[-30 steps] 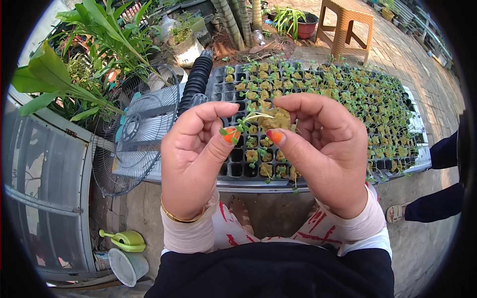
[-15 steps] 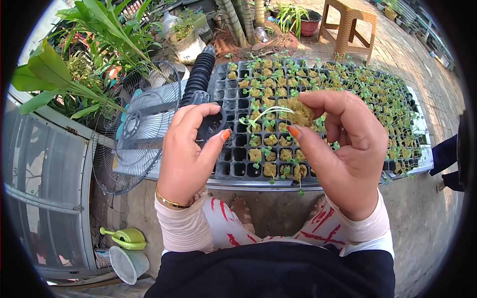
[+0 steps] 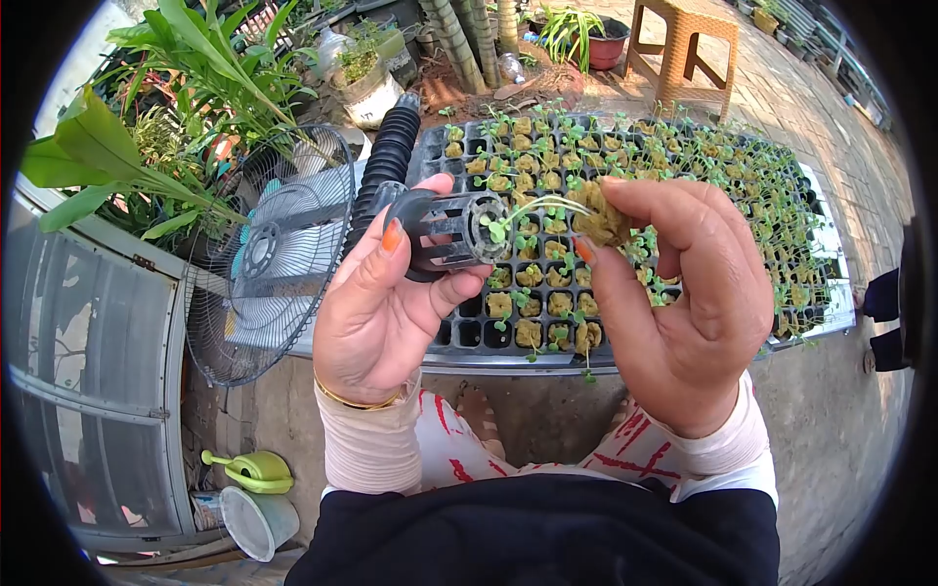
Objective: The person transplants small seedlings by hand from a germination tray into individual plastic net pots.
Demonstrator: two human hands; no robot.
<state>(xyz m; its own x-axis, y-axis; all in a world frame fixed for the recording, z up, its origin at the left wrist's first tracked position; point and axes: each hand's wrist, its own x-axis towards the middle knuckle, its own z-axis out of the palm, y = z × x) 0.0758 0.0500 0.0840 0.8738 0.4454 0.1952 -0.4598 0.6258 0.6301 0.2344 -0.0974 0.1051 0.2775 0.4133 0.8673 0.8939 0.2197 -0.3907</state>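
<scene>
My left hand (image 3: 371, 308) is closed around a black net pot (image 3: 447, 232), which lies on its side with its slotted base towards the right. Between the thumb and fingers of my right hand (image 3: 694, 293) is a seedling plug (image 3: 601, 220), a yellowish-brown spongy block. Its pale stems stretch left, and the small green leaves (image 3: 496, 230) are in front of the pot's base. Under both hands stands a black seedling tray (image 3: 455, 184) with many similar plugs and sprouts; several cells on its left side hold no plug.
Left of the tray, a stack of black net pots (image 3: 391, 146) leans beside a wire fan guard (image 3: 259, 322). A woven-pattern stool (image 3: 679, 49) stands behind. A green watering can (image 3: 259, 471) and a pale bucket (image 3: 256, 527) are at lower left. A person's dark-clothed leg (image 3: 884, 298) shows at right.
My left hand has turned palm up, tipping the net pot so its base points right, towards the seedling. My right hand keeps the seedling plug and has shifted slightly right.
</scene>
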